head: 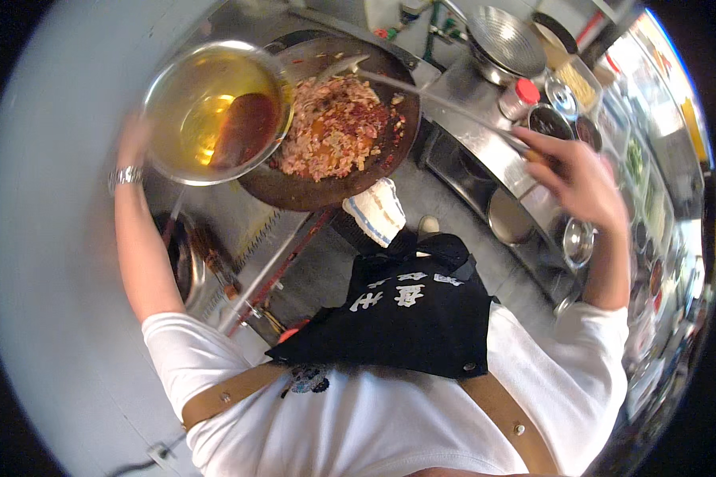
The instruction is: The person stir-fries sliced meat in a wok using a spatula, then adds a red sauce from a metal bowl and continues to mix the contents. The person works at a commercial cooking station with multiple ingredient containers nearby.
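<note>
My left hand (134, 140), blurred, grips the left rim of a metal bowl (194, 119) that is tilted over the left part of a large dark wok (298, 194). Yellow oil and a dark reddish-brown liquid lie in the bowl. Chopped meat with red bits (334, 131) covers the middle of the wok, reddest at its right. In my right hand (573, 173) is the handle of a long cooking ladle (447, 101), whose head rests at the far edge of the food. A folded cream cloth (377, 210) with a blue stripe hangs at the wok's near rim.
Right of the wok, a steel counter (462, 107) carries a perforated strainer (506, 40), a red-lidded jar (520, 98) and several ingredient containers (574, 83). A shelf below holds a round pan (509, 216). Another pan (185, 262) stands at left, near a pale wall (53, 238).
</note>
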A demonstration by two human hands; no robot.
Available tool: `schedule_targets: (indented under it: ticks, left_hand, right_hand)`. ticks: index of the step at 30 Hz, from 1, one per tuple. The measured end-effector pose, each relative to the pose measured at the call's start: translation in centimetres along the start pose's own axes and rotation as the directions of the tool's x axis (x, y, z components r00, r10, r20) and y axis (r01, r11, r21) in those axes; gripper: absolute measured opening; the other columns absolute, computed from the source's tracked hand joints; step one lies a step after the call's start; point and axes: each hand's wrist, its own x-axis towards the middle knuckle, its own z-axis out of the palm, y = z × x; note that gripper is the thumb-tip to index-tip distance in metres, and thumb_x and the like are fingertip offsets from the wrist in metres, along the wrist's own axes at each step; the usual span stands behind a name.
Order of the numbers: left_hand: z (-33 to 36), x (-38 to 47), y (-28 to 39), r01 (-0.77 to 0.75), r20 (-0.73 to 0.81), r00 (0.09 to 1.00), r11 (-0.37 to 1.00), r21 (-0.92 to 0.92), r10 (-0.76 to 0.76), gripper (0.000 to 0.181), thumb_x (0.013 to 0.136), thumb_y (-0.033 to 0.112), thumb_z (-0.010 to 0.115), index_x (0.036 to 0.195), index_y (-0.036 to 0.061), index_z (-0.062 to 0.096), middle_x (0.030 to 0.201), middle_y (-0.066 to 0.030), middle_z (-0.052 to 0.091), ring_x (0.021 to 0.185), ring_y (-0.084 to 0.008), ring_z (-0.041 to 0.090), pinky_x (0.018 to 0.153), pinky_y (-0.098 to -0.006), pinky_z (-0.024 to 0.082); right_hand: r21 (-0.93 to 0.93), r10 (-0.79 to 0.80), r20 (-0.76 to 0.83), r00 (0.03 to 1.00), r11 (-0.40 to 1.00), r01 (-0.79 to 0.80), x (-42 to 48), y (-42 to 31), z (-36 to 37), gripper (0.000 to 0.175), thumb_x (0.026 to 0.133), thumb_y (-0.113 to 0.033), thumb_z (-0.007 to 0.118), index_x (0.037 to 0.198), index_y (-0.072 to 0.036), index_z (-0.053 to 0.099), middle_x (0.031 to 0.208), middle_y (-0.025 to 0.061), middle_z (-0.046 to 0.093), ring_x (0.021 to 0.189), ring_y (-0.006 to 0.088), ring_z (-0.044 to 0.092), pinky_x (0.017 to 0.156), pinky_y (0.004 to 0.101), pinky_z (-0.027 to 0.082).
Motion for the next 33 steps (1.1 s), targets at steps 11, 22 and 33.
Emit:
schedule_targets:
  ticks: [11, 22, 33]
  left_hand:
    - [-0.6, 1.9, 0.8, 0.034, 0.095, 0.995, 0.983, -0.180, -0.017, 0.028, 0.091, 0.011, 0.057, 0.109, -0.0093, 0.063, 0.095, -0.0116, 0.068, 0.083, -0.0205, 0.060, 0.075, -0.0355, 0.048]
    - [0.0, -3.1, 7.2, 0.278, -0.022, 0.960, 0.959, 0.057, -0.278, 0.043, 0.091, 0.009, 0.059, 0.132, -0.0038, 0.055, 0.117, -0.0124, 0.066, 0.104, -0.0231, 0.059, 0.093, -0.0386, 0.045]
    - [-0.1, -8.8, 7.3, 0.489, 0.113, 0.863, 0.756, -0.436, -0.493, 0.036, 0.085, 0.000, 0.057, 0.120, -0.0029, 0.062, 0.112, -0.0104, 0.068, 0.097, -0.0238, 0.063, 0.088, -0.0371, 0.049]
  right_hand:
    - [-0.055, -0.051, 0.178, 0.983, 0.997, 0.062, 7.9, 5.9, 15.0, 0.053, 0.089, -0.032, 0.065, 0.138, -0.013, 0.055, 0.096, 0.0171, 0.072, 0.091, 0.0375, 0.068, 0.080, 0.0483, 0.053]
    - [-0.108, -0.098, -0.529, 0.843, 0.993, 0.048, 37.4, 21.0, 1.9, 0.084, 0.081, -0.046, 0.072, 0.146, -0.002, 0.041, 0.130, 0.0232, 0.058, 0.128, 0.0400, 0.050, 0.107, 0.0449, 0.042]
    - [-0.042, -0.350, -0.230, 0.908, 0.936, 0.350, 49.9, 24.1, 0.6, 0.044, 0.081, -0.015, 0.058, 0.124, -0.009, 0.057, 0.100, 0.0203, 0.069, 0.096, 0.0396, 0.066, 0.082, 0.0508, 0.052]
